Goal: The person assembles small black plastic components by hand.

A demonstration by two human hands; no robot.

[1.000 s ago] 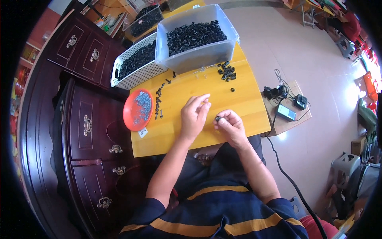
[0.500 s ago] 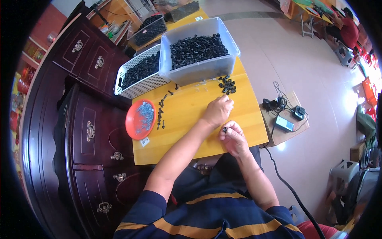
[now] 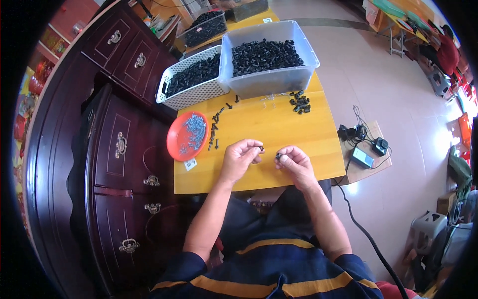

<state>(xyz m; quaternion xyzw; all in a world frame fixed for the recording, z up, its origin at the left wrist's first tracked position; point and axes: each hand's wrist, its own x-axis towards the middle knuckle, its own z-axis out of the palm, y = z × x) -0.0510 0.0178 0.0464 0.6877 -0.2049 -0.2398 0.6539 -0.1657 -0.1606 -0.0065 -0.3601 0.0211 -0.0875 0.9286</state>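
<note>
My left hand (image 3: 241,160) is closed, pinching a small dark piece (image 3: 261,148) between thumb and fingertips. Just across from it, my right hand (image 3: 298,165) grips a small black plastic part (image 3: 278,156). Both hands are above the near part of the yellow table (image 3: 269,127), a short gap between them. Left of them lies a line of black parts with screws (image 3: 214,130). A red plate (image 3: 174,141) holds many silver screws (image 3: 194,130). Toward the far right sits a small pile of black parts (image 3: 300,103), beside a few loose thin metal pieces (image 3: 269,104).
A clear plastic bin (image 3: 273,83) and a white perforated basket (image 3: 196,94), both full of black parts, stand at the table's far side. A dark wooden cabinet (image 3: 124,164) borders the left. On the right, a low stand (image 3: 377,158) bears a device and cables. Another person (image 3: 448,55) sits far right.
My left hand has come back from near the pile of black parts, now holding a small dark piece facing my right hand. The whole view has shifted slightly.
</note>
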